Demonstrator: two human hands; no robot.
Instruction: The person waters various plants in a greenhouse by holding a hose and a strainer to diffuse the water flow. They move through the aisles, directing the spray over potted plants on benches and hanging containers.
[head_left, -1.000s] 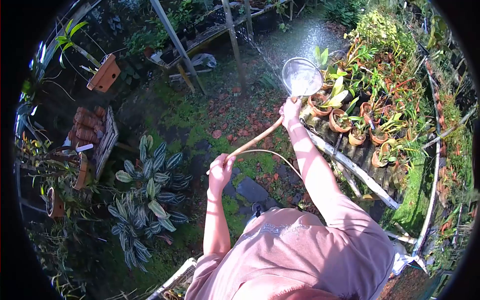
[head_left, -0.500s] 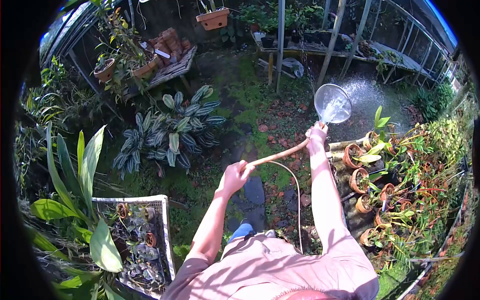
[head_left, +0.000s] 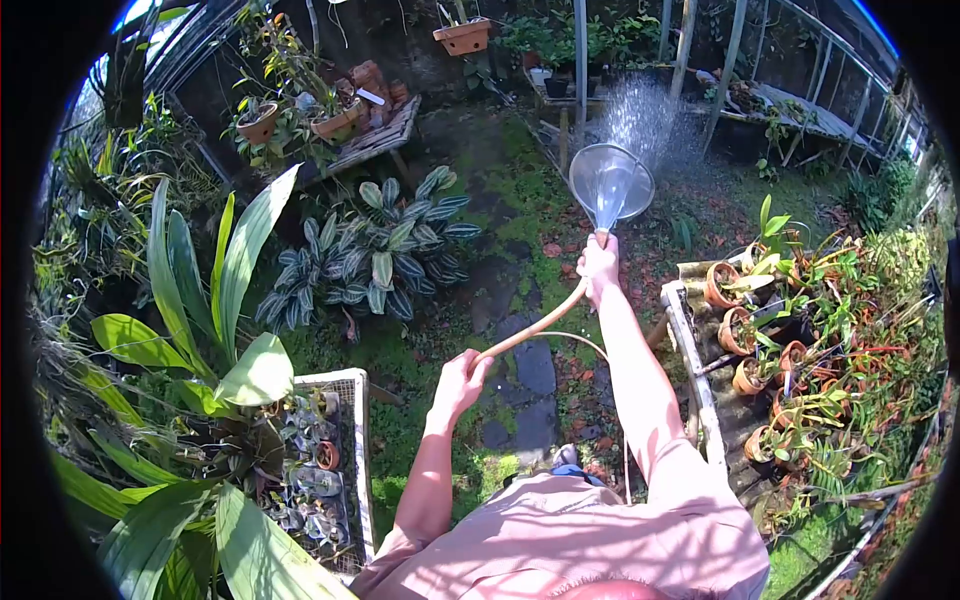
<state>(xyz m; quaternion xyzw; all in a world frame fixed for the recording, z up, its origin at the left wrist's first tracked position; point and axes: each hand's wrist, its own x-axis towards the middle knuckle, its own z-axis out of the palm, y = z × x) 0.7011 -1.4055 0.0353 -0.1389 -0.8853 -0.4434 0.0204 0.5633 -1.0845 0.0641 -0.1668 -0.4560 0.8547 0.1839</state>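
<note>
Left hand (head_left: 461, 385): grip wrapped around hose (head_left: 514, 341)
Right hand (head_left: 600, 263): grip closed around hose by spray head (head_left: 612, 184)
Water (head_left: 641, 118): spraying, far side
Pots (head_left: 738, 338): on right tabletop (head_left: 719, 390)

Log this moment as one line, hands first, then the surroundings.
left hand: gripping tan hose | right hand: gripping hose below round sprinkler head | water: spraying forward | right side: terracotta pots

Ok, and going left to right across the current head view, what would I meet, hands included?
Broad-leaved plant → white-framed mesh stand → left hand → tan hose → right hand → clay pots with plants.
</note>
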